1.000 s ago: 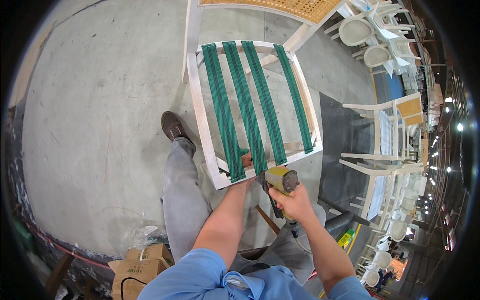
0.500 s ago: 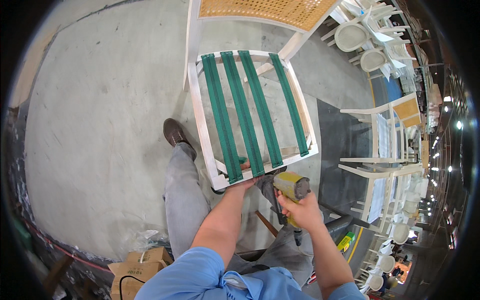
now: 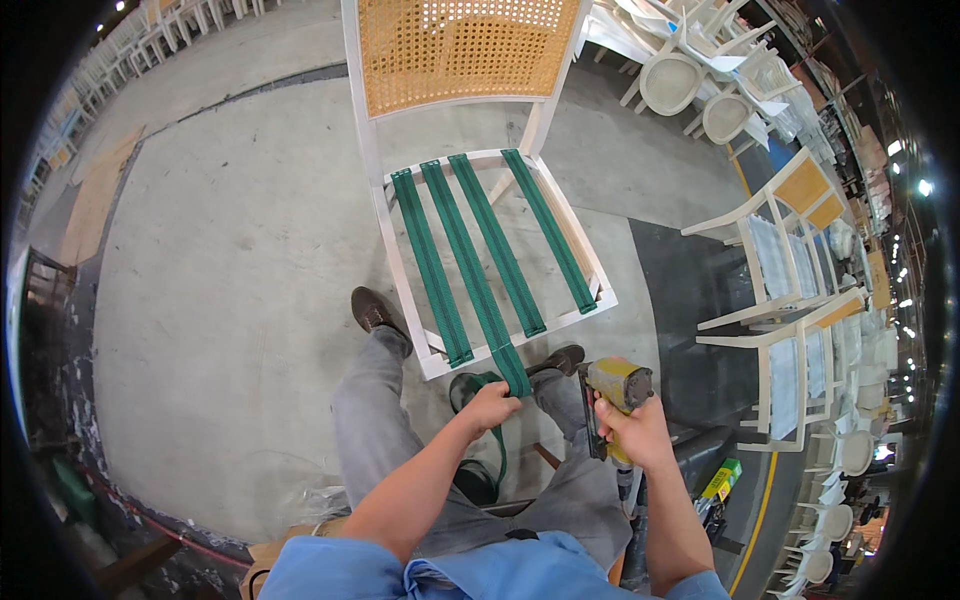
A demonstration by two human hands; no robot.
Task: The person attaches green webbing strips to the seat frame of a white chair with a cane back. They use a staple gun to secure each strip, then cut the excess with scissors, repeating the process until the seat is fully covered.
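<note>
A white chair frame (image 3: 388, 225) stands in front of me, with several green webbing straps (image 3: 535, 220) running from the back rail to the front rail. My left hand (image 3: 490, 406) is closed on the loose length of a webbing strap (image 3: 512, 370), drawn over the front rail toward me. A green tail hangs from this hand, leading down to a dark green bundle (image 3: 476, 482) between my legs. My right hand (image 3: 640, 432) grips a yellow and black staple gun (image 3: 618, 384), held off to the right of the front rail and apart from the chair.
The chair's woven cane back (image 3: 460, 60) rises at the far side. To the right stand other pale chairs (image 3: 765, 345), with more chairs stacked behind (image 3: 690, 75). A green and yellow box (image 3: 722, 480) lies by my right forearm. My shoes (image 3: 375, 308) flank the chair's front.
My left hand has come from the front rail toward me, and the strap now stretches over that rail into it. The staple gun has moved right. The view has shifted, showing more chair back.
</note>
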